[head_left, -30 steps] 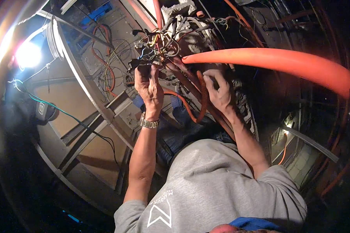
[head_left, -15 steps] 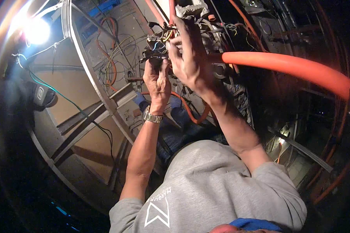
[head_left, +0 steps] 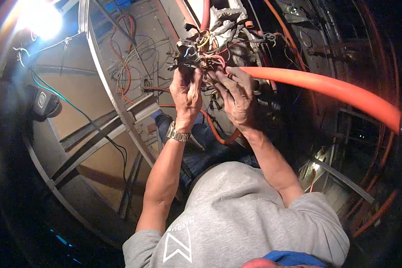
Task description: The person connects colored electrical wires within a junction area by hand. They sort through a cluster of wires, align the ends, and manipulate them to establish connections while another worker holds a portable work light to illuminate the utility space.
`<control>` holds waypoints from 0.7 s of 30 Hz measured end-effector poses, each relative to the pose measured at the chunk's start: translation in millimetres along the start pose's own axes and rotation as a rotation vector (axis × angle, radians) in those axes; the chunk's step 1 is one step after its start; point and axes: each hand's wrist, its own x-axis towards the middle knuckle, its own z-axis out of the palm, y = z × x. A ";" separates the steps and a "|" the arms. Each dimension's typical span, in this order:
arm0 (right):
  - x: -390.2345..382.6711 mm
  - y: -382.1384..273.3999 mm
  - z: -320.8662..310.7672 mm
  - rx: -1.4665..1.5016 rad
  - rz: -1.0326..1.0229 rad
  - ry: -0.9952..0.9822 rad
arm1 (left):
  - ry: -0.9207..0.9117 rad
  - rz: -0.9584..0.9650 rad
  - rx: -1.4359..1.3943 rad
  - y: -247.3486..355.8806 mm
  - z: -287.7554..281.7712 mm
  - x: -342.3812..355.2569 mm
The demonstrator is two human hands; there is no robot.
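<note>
- Wires (head_left: 205, 41), a tangled bunch of thin strands in yellow, blue, pink, red and black, sit at the upper middle of the head view, right at my fingertips.
- My left hand (head_left: 186, 94) reaches up from below with thumb and fingers drawn close together, pinching the lower edge of a small, dark, angular box (head_left: 183, 61) on the left side of the bunch.
- My right hand (head_left: 239, 96) is just beside it, fingers half bent and pointing up and left toward the pink strands. Its fingertips are partly lost among dark pieces, so I cannot tell whether they have hold of anything.
- A thick, smooth, bright orange tube (head_left: 326, 85) runs from just behind my right hand toward the right rim.
- A thinner orange hose (head_left: 215, 131) loops below both hands, between my forearms.
- I wear a silver metal-link watch (head_left: 178, 133) on my left wrist and a short-sleeved grey shirt (head_left: 254, 214).
- Beyond the bunch stands a rough whitish block (head_left: 228, 12).
- Off to my left, a bright white lamp (head_left: 40, 21) glares above a thin green cable (head_left: 78, 107), and a long pale metal bar (head_left: 106, 82) slants past.
</note>
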 end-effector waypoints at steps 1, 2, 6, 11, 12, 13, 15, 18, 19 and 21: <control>-4.7 6.3 -1.1 -0.023 -0.014 -0.019 | 0.004 0.008 0.012 -3.8 -2.0 0.9; -12.9 16.3 2.8 0.052 0.019 -0.061 | 0.007 0.017 0.023 -7.3 -3.9 1.5; 6.0 -7.7 -14.1 0.081 -0.010 -0.159 | -0.011 0.013 0.075 -7.0 -6.7 0.9; 19.3 -0.3 -6.8 0.024 -0.110 -0.122 | 0.016 0.062 0.013 -9.8 -1.8 2.2; 21.4 0.8 -3.5 0.025 -0.111 -0.124 | 0.017 0.062 0.013 -9.2 -2.1 2.2; 23.6 -0.2 2.0 0.191 0.022 -0.081 | 0.009 0.059 0.042 -8.5 -2.6 1.8; 27.8 -8.1 11.5 0.360 0.157 -0.041 | 0.005 0.054 0.073 -7.6 -4.0 1.3; 39.8 -25.2 17.0 0.748 0.494 0.076 | 0.011 0.052 0.134 -7.4 -4.7 1.9; 42.2 -24.8 14.9 0.747 0.495 0.077 | 0.010 0.051 0.133 -7.3 -4.4 1.0; 46.9 -20.4 12.0 0.768 0.619 -0.018 | -0.014 0.010 0.041 -5.2 -4.0 -1.4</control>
